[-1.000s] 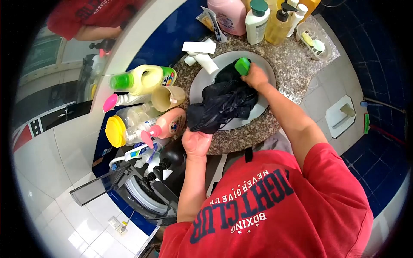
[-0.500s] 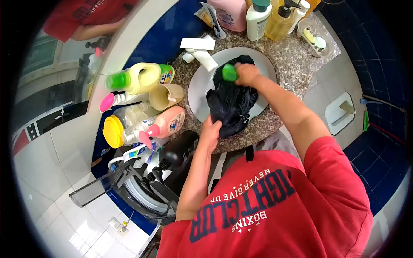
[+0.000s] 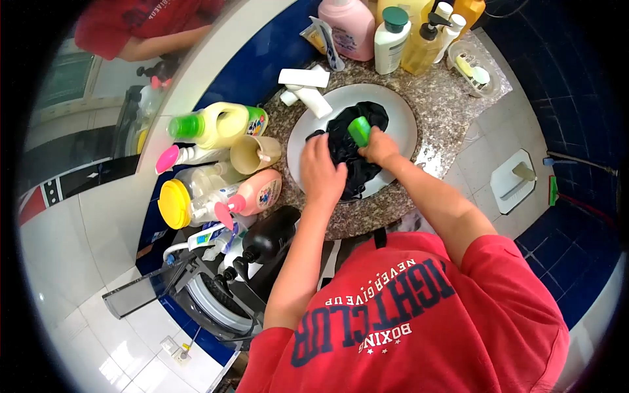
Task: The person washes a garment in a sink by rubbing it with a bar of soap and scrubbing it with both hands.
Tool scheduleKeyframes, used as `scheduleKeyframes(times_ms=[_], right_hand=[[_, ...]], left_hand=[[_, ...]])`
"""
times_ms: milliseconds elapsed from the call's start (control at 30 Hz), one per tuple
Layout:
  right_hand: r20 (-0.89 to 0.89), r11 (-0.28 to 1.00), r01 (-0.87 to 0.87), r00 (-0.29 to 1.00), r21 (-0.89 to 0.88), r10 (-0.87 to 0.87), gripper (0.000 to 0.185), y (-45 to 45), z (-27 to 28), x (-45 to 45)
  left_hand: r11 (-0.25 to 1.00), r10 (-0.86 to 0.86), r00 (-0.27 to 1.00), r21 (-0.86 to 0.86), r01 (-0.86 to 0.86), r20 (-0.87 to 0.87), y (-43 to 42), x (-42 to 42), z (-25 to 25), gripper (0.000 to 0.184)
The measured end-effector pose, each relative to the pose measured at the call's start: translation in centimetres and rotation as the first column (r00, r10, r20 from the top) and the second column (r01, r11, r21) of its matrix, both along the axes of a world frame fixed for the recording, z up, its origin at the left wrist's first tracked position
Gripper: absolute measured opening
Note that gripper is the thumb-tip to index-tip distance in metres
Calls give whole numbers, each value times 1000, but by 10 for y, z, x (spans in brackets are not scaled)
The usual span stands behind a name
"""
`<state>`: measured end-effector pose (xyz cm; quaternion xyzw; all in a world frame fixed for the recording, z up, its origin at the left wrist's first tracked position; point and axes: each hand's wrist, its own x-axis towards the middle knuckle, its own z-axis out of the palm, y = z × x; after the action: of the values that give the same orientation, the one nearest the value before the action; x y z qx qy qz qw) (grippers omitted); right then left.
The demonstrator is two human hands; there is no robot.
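Right hand (image 3: 381,148): fingers closed on a green block-like object (image 3: 359,131), which is held tilted against the black cloth (image 3: 362,177). Left hand (image 3: 321,171): fingers (image 3: 319,148) laid over the left part of the same cloth, thumb standing apart from them; whether they pinch the fabric cannot be told. The cloth lies bunched and folded inside the oval sink basin (image 3: 401,121) — its pale wall showing to the left and right of the heap — and the basin is set into the speckled stone table (image 3: 438,118), whose rounded near edge faces the person's red shirt (image 3: 419,314). Just beyond the basin's far left rim, a white faucet (image 3: 306,85). Along the table's left edge, a crowded group: a pale yellow bottle with a green cap (image 3: 226,124), a beige cup (image 3: 244,156), a jar with a yellow lid (image 3: 175,204) and a pink pump bottle (image 3: 259,193). Along the far edge, a large pink bottle (image 3: 348,31), a white bottle with a green cap (image 3: 391,49) and an amber bottle with a black pump (image 3: 420,54). At the far right corner, a clear soap dish (image 3: 493,85) holding small pieces. Beyond the right edge, on the floor, a squat toilet (image 3: 514,187)
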<state>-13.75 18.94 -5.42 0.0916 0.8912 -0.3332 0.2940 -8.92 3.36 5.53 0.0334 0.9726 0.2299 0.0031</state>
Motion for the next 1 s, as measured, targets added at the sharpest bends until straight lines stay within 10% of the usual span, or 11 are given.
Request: scheduleKeyframes(times_ms=[100,267,467,533,633,733,800,867,1000], right_hand=[[-52,998,-31,998,62,34,52,-2,-7,-5],[-354,881,-238,848,410,394,78,-1,-11,-15],[-139,950,-253,950,185,280,76,14,-20,-47],[5,976,3,1000,-217,-2,77,27,-20,-55],[52,848,281,956,-450,-289,78,38,-30,-50],[76,662,411,878,-627,-472,70,39,17,-34],[-60,631,379,826,-677,-561,60,33,33,-24],[-183,826,226,913,-516,-364,62,14,49,-8],[-167,889,-391,918,-237,359,63,-27,31,16]], left_hand=[[986,-56,984,165,27,171,15,-14,-58,84],[959,95,744,-262,111,661,27,-21,-82,99],[992,85,893,41,-115,442,-6,-33,-109,30],[599,168,744,532,-598,647,0,-38,-50,26],[168,9,867,854,-493,498,-5,-29,13,25],[-46,-41,896,895,-444,443,-8,-12,35,39],[93,39,841,836,-541,540,-19,3,6,42],[284,146,777,726,-626,612,-30,21,-40,41],[90,337,526,529,-844,781,-27,29,-55,34]])
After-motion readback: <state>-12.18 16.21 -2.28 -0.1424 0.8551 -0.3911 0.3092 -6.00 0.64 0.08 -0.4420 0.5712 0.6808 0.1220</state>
